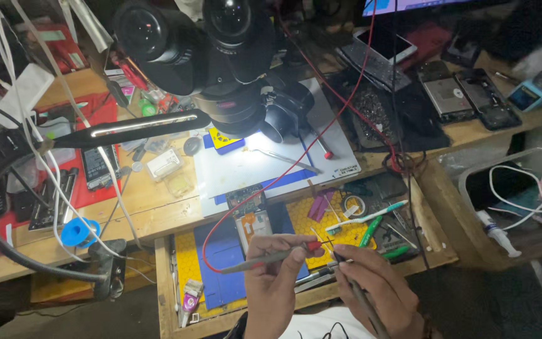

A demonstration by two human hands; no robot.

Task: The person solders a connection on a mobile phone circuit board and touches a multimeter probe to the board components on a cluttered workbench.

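Left hand: the left hand (pixel 272 282) is closed around a slim grey probe with a red collar (pixel 271 256), held nearly level just in front of the opened phone circuit board (pixel 248 210).
Right hand: the right hand (pixel 374 285) is clamped on a thin black probe (pixel 359 295), which is seen to the right of the circuit board, its tip pointing up and left.
Probe tips: the two tips are brought close together, in front of and to the right of the board; whether they touch cannot be told.
Red lead: a red wire (pixel 321 135) is run from the grey probe, looped left of the board and carried up past the microscope.
Circuit board: it is laid on a blue mat (pixel 221 257) in an open wooden drawer (pixel 164 289).
Microscope: a black stereo microscope (pixel 221 56) is stood well behind the board, over a white work mat (pixel 246 166).
Yellow mat: a yellow honeycomb-patterned mat (pixel 312 216) is laid just right of the board, with a purple plastic tool (pixel 318 206) and green-handled tools (pixel 371 229) on it.
Solder spool: a blue spool (pixel 78 232) is set on the wooden bench, far left of the board.
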